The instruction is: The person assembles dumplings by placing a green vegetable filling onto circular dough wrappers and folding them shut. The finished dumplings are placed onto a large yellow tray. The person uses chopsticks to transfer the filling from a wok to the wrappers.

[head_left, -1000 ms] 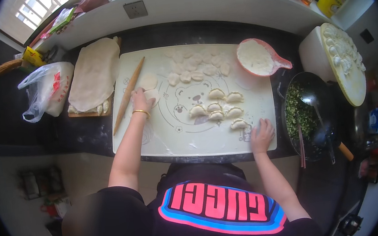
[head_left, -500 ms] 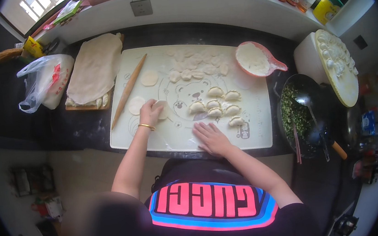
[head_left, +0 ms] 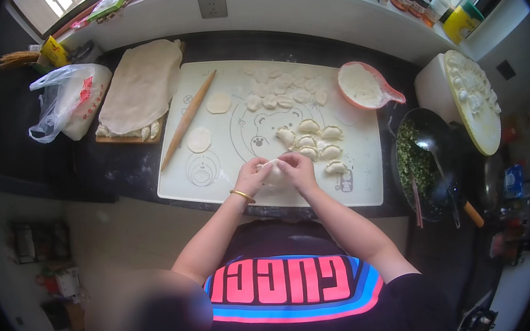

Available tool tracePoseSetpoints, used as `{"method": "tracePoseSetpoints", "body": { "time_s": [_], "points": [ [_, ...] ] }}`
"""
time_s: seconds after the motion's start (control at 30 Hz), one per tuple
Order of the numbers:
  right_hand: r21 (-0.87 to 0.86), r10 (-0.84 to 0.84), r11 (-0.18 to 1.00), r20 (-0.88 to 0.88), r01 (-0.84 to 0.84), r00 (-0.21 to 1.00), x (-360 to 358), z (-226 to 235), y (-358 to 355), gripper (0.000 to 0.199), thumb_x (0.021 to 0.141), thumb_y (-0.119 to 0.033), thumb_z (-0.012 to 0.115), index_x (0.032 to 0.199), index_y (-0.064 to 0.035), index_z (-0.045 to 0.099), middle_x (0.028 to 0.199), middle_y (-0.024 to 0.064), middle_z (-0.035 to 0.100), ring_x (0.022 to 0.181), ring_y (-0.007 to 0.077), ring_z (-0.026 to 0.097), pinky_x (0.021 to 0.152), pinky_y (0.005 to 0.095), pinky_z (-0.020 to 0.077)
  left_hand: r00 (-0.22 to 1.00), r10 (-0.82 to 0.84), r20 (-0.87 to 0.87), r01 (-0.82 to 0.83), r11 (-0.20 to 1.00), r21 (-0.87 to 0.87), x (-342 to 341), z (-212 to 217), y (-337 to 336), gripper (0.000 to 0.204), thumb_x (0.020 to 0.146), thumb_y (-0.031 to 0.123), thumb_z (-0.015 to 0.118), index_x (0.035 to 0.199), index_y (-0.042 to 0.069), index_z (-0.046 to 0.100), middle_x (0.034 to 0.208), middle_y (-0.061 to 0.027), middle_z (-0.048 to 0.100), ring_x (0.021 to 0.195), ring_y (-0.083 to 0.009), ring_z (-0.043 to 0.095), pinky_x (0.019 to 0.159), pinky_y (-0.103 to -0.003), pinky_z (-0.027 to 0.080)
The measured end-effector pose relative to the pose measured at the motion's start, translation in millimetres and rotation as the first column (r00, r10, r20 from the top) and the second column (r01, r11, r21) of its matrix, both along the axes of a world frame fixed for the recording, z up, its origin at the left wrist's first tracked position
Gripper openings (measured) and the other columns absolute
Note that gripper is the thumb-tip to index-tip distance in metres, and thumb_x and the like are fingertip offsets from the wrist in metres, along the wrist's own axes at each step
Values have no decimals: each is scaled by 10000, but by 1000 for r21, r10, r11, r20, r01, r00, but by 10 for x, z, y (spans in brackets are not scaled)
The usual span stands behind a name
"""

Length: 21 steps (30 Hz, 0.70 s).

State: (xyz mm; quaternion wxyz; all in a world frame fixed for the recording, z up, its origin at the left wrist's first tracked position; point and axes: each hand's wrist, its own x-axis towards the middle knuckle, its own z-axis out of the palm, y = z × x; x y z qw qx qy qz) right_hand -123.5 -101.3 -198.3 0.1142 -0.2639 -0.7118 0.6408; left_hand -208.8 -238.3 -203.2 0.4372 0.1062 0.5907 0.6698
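A round dumpling wrapper (head_left: 274, 176) hangs between my two hands near the front edge of the pale mat (head_left: 362, 194). My left hand (head_left: 253, 176), with a gold bangle at the wrist, pinches its left edge. The right edge is in the fingers of my right hand (head_left: 298, 170). Just beyond and to the right lie several folded dumplings (head_left: 311, 127) with crimped edges. Two flat wrappers, a nearer one (head_left: 199, 139) and a farther one (head_left: 219, 103), rest beside a wooden rolling pin (head_left: 189, 118) at the mat's left.
Floured dough pieces (head_left: 282, 85) sit at the back of the mat, beside a pink bowl of flour (head_left: 361, 85). On the right stands a wok of green filling (head_left: 414, 156) with a ladle and chopsticks. A covered board (head_left: 144, 88) and a plastic bag (head_left: 74, 98) are at left.
My left hand has lifted the wrapper from the mat's left side and brought it right, toward me. My right hand has risen off the mat and taken the wrapper's other edge.
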Motion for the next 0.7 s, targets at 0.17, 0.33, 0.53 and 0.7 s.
{"method": "tracePoseSetpoints", "body": {
  "time_s": [0.17, 0.33, 0.53, 0.7],
  "points": [
    [0, 69, 998, -47, -69, 997, 25, 185, 105, 151, 763, -67, 645, 883, 22, 624, 812, 77, 651, 740, 123, 597, 688, 252, 475, 942, -100, -319, 93, 995, -38, -22, 61, 82, 237, 855, 219, 569, 944, 3, 612, 746, -41, 625, 650, -68, 549, 561, -213, 436],
    [-15, -33, 999, -53, 32, 998, 92, 326, 171, 131, 797, -79, 626, 887, 16, 629, 809, 67, 646, 739, 111, 585, 685, 248, 467, 963, -39, -268, 45, 999, 14, -29, 175, 181, 265, 873, 225, 548, 938, -19, 627, 769, -31, 622, 652, -75, 551, 567, -219, 447],
    [468, 54, 883, -155, 25, 986, 202, 721, 300, 81, 762, -47, 618, 816, 3, 652, 767, 117, 621, 726, 204, 592, 673, 283, 456, 940, -277, -198, 289, 957, 33, 11, 516, 373, 307, 896, 250, 524, 992, -28, 611, 848, -68, 626, 733, -133, 614, 658, -269, 530],
    [435, -10, 894, -217, 106, 976, 315, 1089, 473, 115, 756, -49, 611, 854, -2, 649, 778, 126, 627, 736, 241, 607, 678, 305, 471, 957, -238, -167, 266, 949, 170, 32, 619, 648, 334, 903, 265, 512, 1006, -41, 597, 865, -87, 632, 754, -154, 628, 654, -278, 536]
  ]
}}
